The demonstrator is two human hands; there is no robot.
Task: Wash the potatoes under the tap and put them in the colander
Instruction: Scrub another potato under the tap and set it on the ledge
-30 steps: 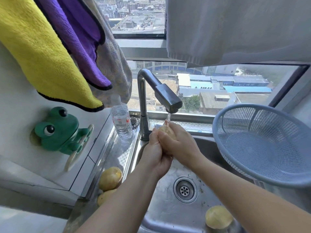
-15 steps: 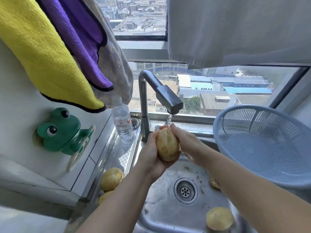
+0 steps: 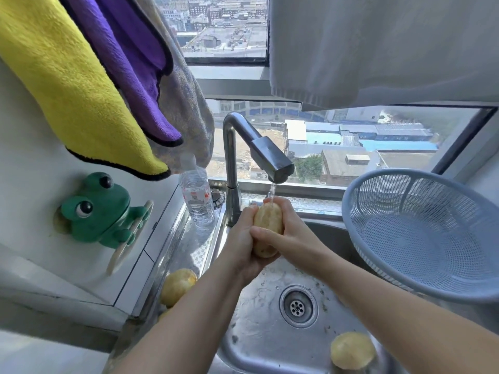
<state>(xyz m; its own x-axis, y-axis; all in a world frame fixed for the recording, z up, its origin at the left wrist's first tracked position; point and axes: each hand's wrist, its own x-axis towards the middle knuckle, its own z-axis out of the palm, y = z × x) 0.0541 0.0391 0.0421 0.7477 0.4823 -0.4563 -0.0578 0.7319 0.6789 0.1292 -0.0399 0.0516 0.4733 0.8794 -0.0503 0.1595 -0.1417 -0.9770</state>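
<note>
Rinsing potato (image 3: 267,228) under tap (image 3: 270,160), left hand (image 3: 240,247) and right hand (image 3: 291,236) in snug grip round it; nothing in colander (image 3: 405,201) yet.

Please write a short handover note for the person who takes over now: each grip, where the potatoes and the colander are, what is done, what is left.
Hands: left grip and right grip both hold a potato under the running tap.
Things: colander right of the sink, empty; second potato in the sink; third potato on the counter left of it.
Done: none delivered.
Left: finish this one, wash the rest.
</note>
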